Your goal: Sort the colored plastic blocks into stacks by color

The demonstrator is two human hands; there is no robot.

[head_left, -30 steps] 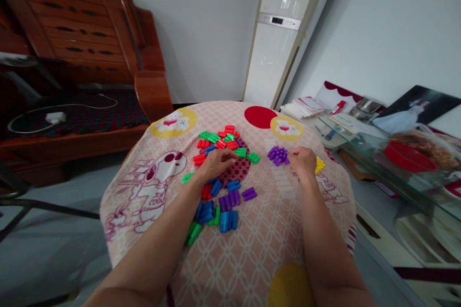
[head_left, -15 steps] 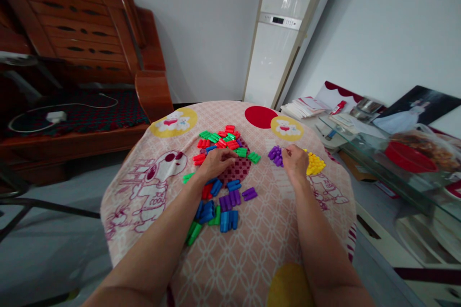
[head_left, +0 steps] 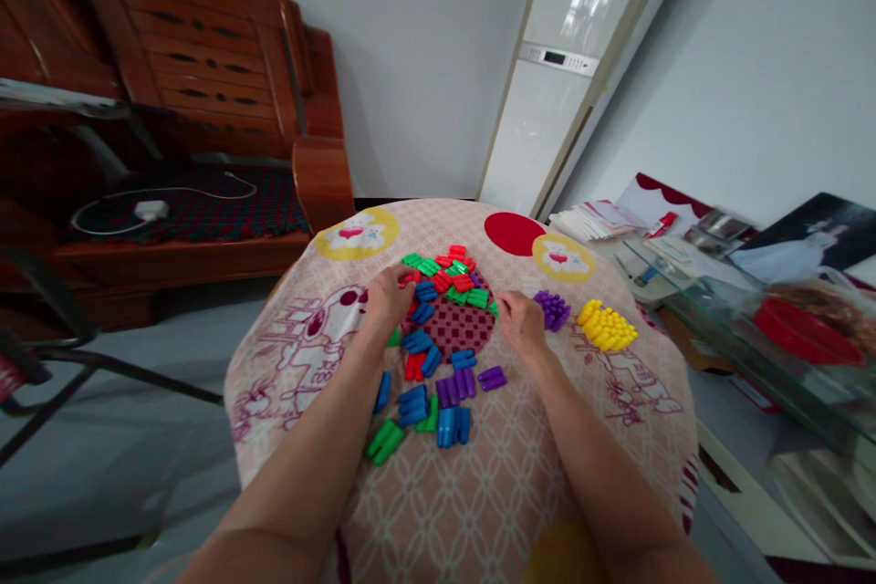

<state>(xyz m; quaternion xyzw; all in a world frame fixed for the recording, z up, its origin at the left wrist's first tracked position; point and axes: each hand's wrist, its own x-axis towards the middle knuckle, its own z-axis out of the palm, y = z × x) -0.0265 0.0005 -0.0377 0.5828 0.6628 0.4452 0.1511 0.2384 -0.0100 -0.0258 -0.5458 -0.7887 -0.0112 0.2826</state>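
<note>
Small plastic building pieces shaped like joined tubes lie scattered on the round tablecloth (head_left: 411, 511). My left hand (head_left: 389, 297) is at the left side of the pile, its curled fingertips on a red plastic piece (head_left: 411, 277); the hand hides part of it. Just to the right of the pile, my right hand (head_left: 521, 321) pinches at a green plastic piece (head_left: 494, 308), mostly covered by the fingers. Between the hands are blue pieces (head_left: 424, 292) and more green pieces (head_left: 477, 297). A purple cluster (head_left: 551, 310) stands beyond my right hand, and a yellow cluster (head_left: 606, 326) farther right.
Nearer to me lie loose purple pieces (head_left: 455, 388), blue pieces (head_left: 453, 426) and a green piece (head_left: 384, 442). A glass shelf (head_left: 712, 301) with a red bowl (head_left: 808, 328) runs along the right. A wooden bench (head_left: 219, 73) stands at the back left.
My right hand has left the purple cluster and moved left to the green piece. My left hand has drawn back leftward to the red pieces. The view has shifted slightly.
</note>
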